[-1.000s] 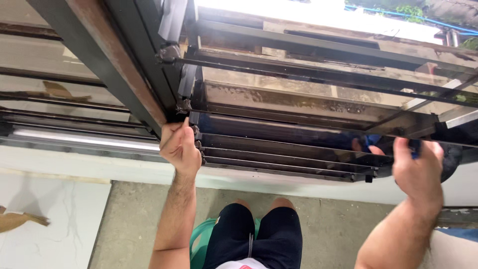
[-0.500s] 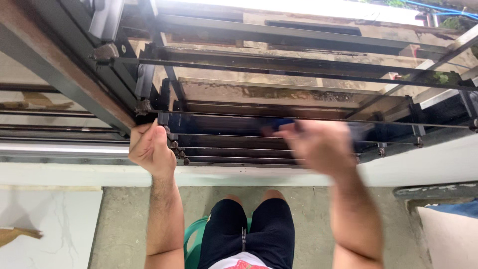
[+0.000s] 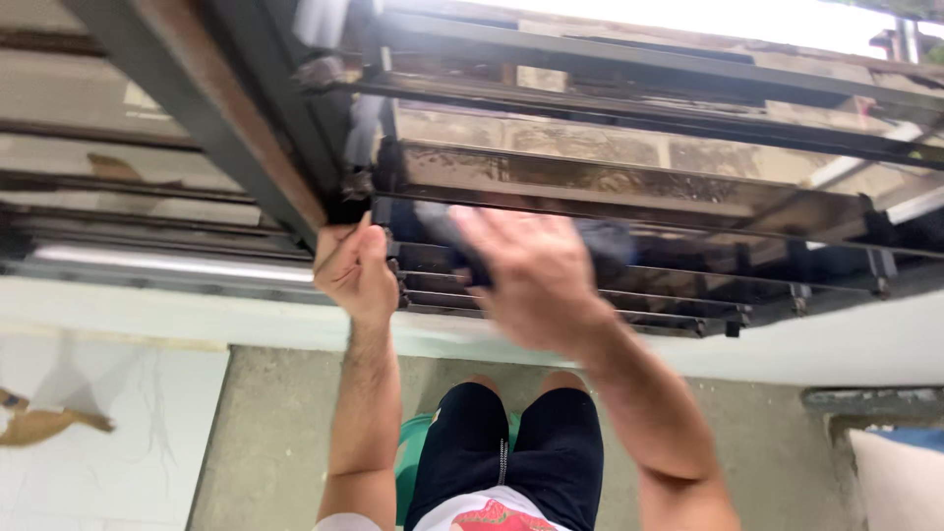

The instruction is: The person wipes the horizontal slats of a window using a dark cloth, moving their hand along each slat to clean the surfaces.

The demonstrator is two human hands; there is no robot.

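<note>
A louvre window of dark glass slats [image 3: 688, 258] in a black metal frame [image 3: 246, 128] fills the upper view. My left hand [image 3: 354, 270] is closed around the left end of a lower slat, where it meets the frame's clips. My right hand [image 3: 526, 280] is blurred with motion and lies over the same slat, close to the left hand. A blurred blue cloth [image 3: 608, 239] shows past its fingers against the glass. My arm hides part of the lower slats.
A white sill [image 3: 836, 344] runs below the window. My legs in dark shorts rest on a green plastic stool [image 3: 418, 452] over a concrete floor. A white tile [image 3: 98, 472] lies at the left and a pale cushion [image 3: 895, 472] at the lower right.
My right hand has swept with the cloth from the slat's right end leftwards, almost up to the left hand. The left hand has kept its grip on the slat's end.
</note>
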